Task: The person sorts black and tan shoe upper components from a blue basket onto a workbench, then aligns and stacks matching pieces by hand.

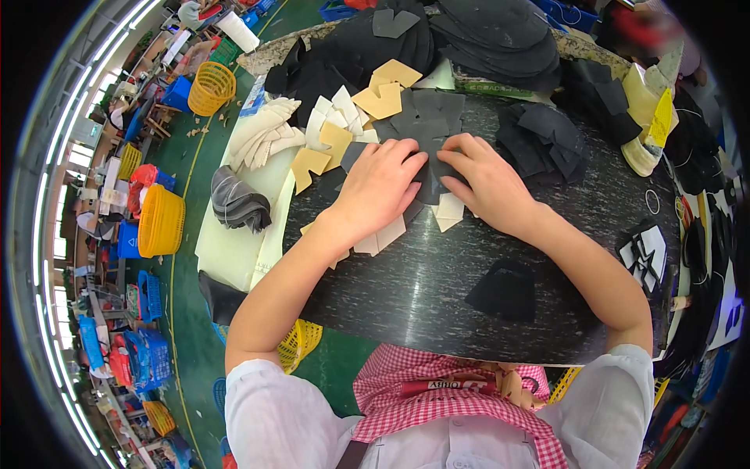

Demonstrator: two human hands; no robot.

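My left hand (380, 186) and my right hand (491, 187) face each other over the far middle of the table, fingers bent inward. Between them lies a dark grey cut piece (430, 178), its edges at my fingertips; thumbs and fingers close on it from both sides. More flat dark grey pieces (422, 113) overlap just beyond. Around my left hand lie tan notched pieces (336, 144) and white pieces (334, 113). A cream piece (448, 209) sits by my right thumb. My palms hide part of what lies beneath.
Stacks of black rounded pieces (500, 39) stand at the back. Black pieces (547, 141) are heaped at right, and a single black piece (504, 291) lies near the front edge. At left are bundled white pieces (262, 137) and a grey roll (241, 199). Yellow baskets (162, 220) stand beyond.
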